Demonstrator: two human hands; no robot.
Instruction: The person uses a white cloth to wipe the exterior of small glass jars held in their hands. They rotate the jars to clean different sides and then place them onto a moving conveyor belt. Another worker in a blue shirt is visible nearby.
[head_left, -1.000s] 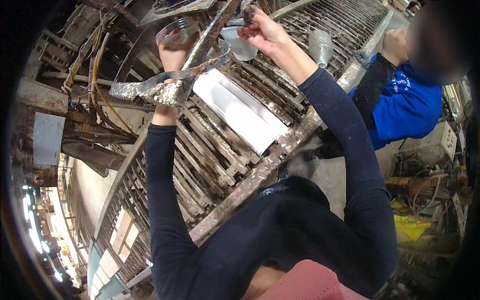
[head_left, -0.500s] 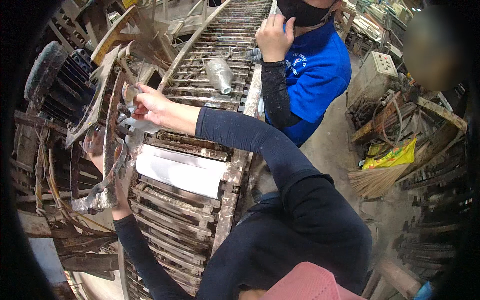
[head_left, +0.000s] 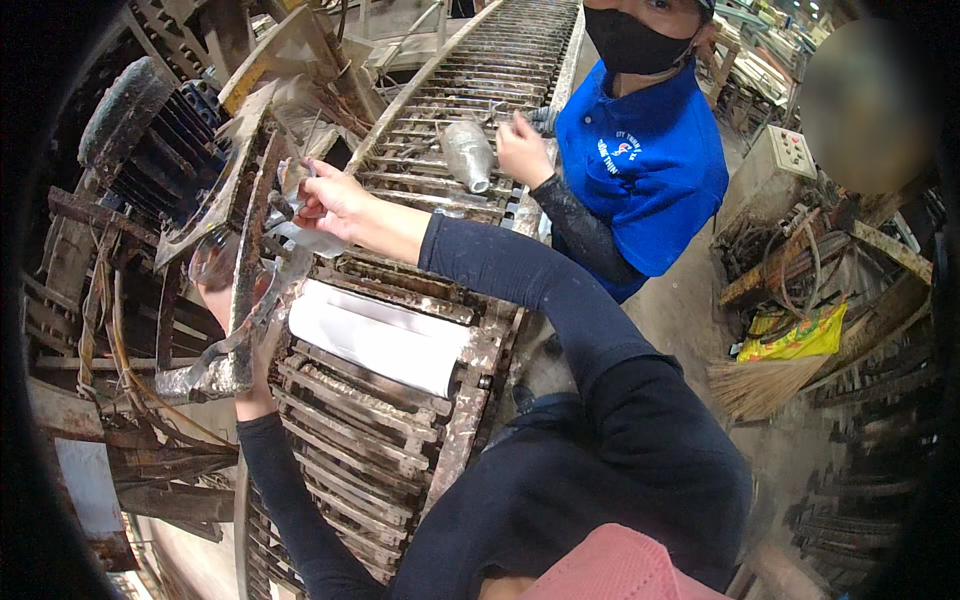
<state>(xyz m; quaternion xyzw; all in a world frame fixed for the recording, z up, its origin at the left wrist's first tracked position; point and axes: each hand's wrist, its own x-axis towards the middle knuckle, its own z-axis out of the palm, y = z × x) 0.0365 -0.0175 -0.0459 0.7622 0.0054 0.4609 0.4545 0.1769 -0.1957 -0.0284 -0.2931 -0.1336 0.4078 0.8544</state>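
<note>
My right hand (head_left: 332, 208) reaches across to a grimy upright metal frame (head_left: 250, 235). Its fingers are closed at the frame's edge, by a translucent film-like piece (head_left: 318, 240); what they grip is too small to make out. My left hand (head_left: 222, 303) is behind the same frame, its fingers mostly hidden by the metal. Beside it shows a round, shiny, see-through thing (head_left: 212, 258), whose kind I cannot tell. A smooth white curved sheet (head_left: 375, 335) lies on the slatted roller conveyor (head_left: 350, 420) just right of the frame.
A clear plastic bottle (head_left: 466, 155) lies farther up the conveyor. Across from me stands a co-worker in a blue shirt (head_left: 640, 170), one hand (head_left: 524, 152) near the bottle. A control box (head_left: 785, 155), a straw broom (head_left: 765, 385) and a yellow sack (head_left: 795, 333) are to the right.
The co-worker's hand has dropped from the mask to near the bottle. My view has shifted slightly, and both my hands stay at the metal frame.
</note>
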